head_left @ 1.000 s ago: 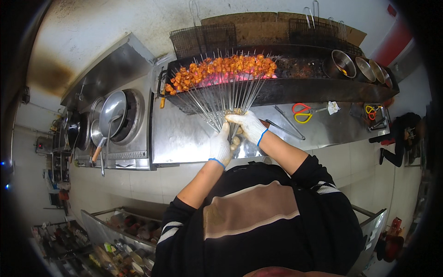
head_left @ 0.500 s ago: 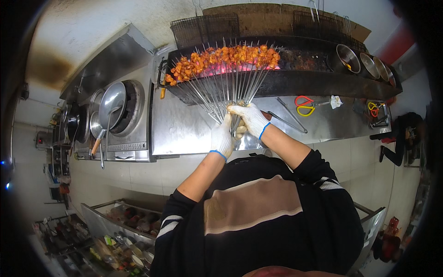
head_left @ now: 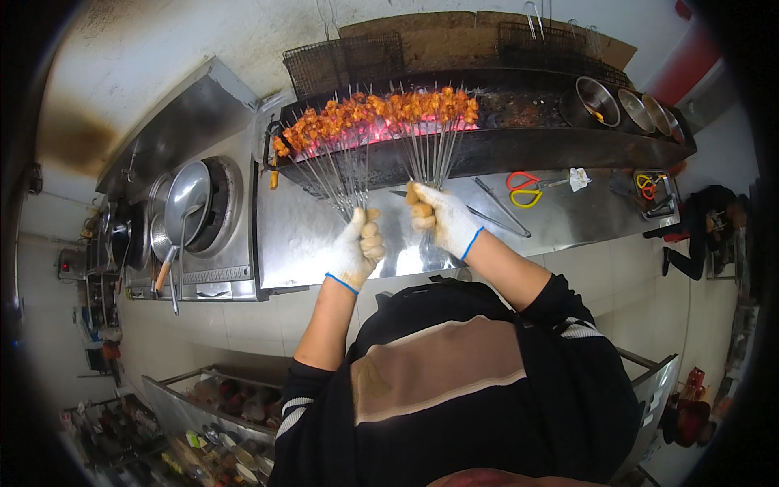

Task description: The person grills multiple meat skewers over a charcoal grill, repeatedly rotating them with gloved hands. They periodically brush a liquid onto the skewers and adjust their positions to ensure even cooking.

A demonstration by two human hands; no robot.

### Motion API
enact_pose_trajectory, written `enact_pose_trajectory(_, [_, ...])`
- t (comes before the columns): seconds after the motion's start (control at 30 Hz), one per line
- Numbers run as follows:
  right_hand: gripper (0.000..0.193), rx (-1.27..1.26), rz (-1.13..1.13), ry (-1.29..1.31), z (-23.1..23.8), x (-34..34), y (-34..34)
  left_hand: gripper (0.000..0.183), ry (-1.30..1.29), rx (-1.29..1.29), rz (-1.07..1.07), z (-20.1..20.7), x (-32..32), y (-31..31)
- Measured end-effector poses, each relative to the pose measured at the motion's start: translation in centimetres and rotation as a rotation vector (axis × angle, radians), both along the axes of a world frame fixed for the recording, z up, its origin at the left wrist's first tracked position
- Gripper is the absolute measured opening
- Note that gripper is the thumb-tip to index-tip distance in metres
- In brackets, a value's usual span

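My left hand [head_left: 357, 248], in a white work glove with a blue cuff, is closed round the handle ends of one bundle of metal meat skewers [head_left: 326, 180]. A second bundle of meat skewers [head_left: 430, 156] is gripped in my right hand [head_left: 441, 217], gloved the same way. The two bundles fan apart, with a gap between my fists. Orange-red meat chunks [head_left: 357, 114] on their far ends lie over glowing coals [head_left: 381, 132] in the left half of a long black charcoal grill [head_left: 527, 150].
Tongs [head_left: 503, 209] and scissors with red and yellow handles [head_left: 526, 191] lie on the steel counter [head_left: 300, 243], right of my hands. Steel pots [head_left: 598, 101] stand at the grill's right end. Left is a wok [head_left: 189, 191] on a stove. Another person [head_left: 704, 231] is at far right.
The single gathered bunch of skewers is now split in two. My left hand has moved left and down with one part; my right hand holds the other.
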State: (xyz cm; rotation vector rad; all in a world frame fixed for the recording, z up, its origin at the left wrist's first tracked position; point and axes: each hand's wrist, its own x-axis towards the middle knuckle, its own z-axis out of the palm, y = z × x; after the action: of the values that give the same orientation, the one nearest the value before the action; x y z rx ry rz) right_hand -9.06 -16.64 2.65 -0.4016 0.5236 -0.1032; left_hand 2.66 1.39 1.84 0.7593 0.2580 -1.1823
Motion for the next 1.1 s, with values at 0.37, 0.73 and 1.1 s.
enact_pose_trajectory(0.37, [0.016,0.066,-0.096,0.083,1.8,-3.3,-4.9,0.035,-0.102,0.119,-0.198,1.2,0.5,3.6])
enact_pose_trajectory(0.73, [0.015,-0.056,0.004,0.107,2.8,-5.1,-8.3,0.036,-0.101,0.161,-0.264,1.7,4.1,3.7])
enact_pose_trajectory(1.1, [0.088,-2.016,0.208,1.07,6.7,-10.8,-11.3,0.034,-0.664,0.564,-0.252,0.3,9.8,9.4])
